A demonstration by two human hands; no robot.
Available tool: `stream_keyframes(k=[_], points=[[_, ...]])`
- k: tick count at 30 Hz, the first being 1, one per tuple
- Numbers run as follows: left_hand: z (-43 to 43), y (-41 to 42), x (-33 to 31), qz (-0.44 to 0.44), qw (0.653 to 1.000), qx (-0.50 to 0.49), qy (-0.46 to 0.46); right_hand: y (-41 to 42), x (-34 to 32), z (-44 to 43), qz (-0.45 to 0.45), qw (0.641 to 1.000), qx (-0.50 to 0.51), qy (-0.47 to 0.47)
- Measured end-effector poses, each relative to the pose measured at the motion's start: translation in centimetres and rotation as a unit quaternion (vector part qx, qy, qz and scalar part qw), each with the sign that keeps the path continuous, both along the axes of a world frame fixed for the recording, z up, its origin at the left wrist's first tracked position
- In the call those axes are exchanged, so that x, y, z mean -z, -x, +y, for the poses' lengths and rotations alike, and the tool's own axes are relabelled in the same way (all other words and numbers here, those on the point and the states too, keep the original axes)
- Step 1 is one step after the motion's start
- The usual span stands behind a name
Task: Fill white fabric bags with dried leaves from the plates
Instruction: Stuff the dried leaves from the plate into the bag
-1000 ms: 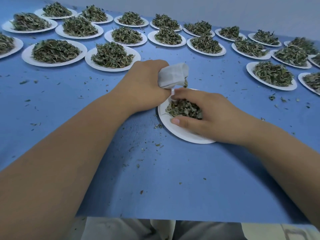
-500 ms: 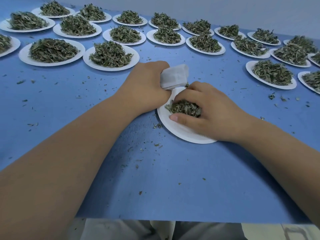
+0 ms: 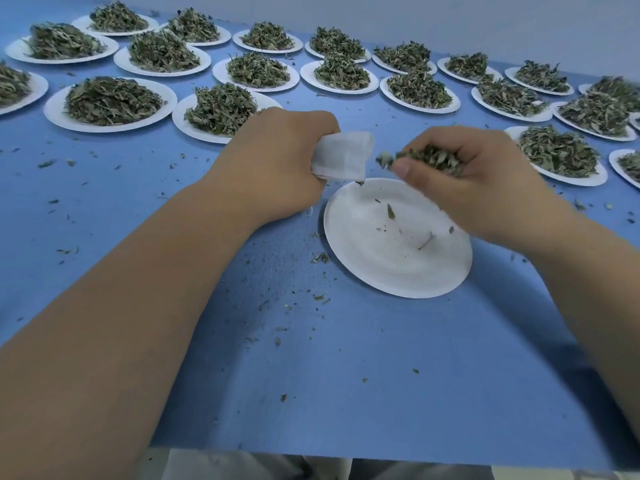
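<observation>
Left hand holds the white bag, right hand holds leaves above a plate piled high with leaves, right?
Not quite. The head view shows that plate nearly bare, only scraps on it. The left hand does hold the white bag, the right hand leaves.

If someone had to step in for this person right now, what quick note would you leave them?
Left hand grips the white fabric bag.
Right hand holds a handful of dried leaves beside the bag, above the near plate.
Done: that plate holds only crumbs.
Left: get the handful into the bag, then work through the full plates farther back.
</observation>
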State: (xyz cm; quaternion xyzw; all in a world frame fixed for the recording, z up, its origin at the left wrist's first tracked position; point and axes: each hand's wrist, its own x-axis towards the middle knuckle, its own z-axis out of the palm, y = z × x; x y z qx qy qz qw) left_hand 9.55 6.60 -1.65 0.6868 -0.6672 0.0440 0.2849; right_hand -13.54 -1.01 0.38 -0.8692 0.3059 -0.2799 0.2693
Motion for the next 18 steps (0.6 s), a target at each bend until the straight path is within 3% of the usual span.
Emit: stream_keyframes(k=[6,18], points=[[0.0,0.8,0.2,0.000,1.000,0.020,-0.007,-1.8,-0.4,-0.1,-0.048,0.998,-0.014,-0.047],[-0.2,1.5,0.2,0.005,1.000,0.017,-0.011,-1.5,-0.1,0.6,-0.012,0.999,-0.022,-0.029]])
